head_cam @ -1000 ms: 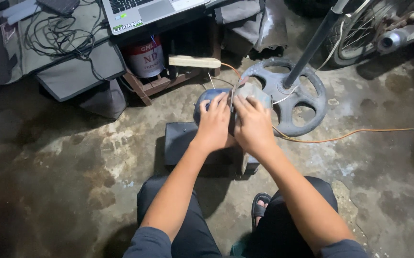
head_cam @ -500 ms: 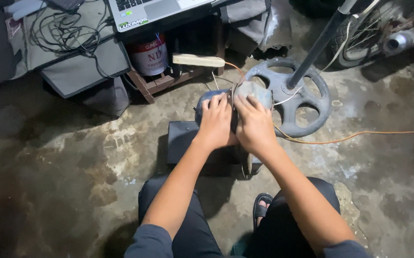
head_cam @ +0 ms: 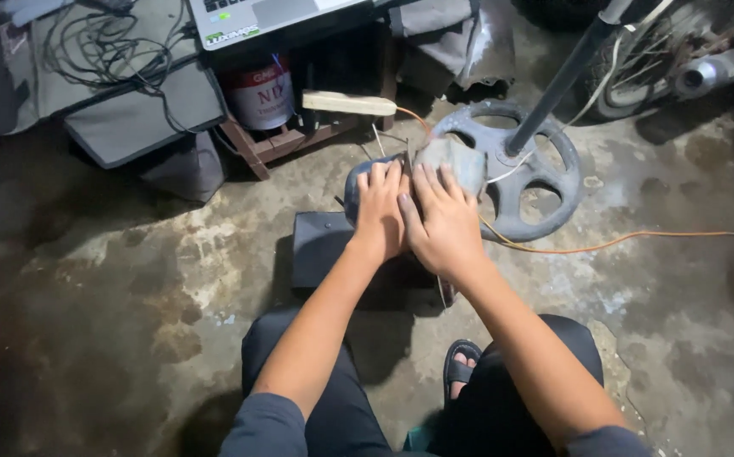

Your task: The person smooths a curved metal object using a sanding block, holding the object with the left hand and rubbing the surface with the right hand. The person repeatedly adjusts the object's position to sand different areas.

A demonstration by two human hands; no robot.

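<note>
I sit on the floor with both arms stretched forward. My left hand (head_cam: 380,211) lies over a round dark blue-grey casing (head_cam: 355,188), fingers pointing away from me. My right hand (head_cam: 440,222) is pressed against it, fingers spread over a grey lumpy piece (head_cam: 465,161) on the casing's right side. Both hands touch along the thumbs. The casing rests on the far edge of a flat black box (head_cam: 323,250) on the concrete. What lies under my palms is hidden.
A round grey stand base (head_cam: 543,182) with holes and a dark pole (head_cam: 563,78) sits just right of my hands. An orange wire (head_cam: 629,241) runs right. Behind are a wooden block (head_cam: 348,103), a paint can (head_cam: 261,95), a laptop (head_cam: 265,15), grey bags (head_cam: 143,118) and a wheel (head_cam: 638,59).
My hands have stayed on the casing and the grey piece, shifting only slightly. The view has drifted a little.
</note>
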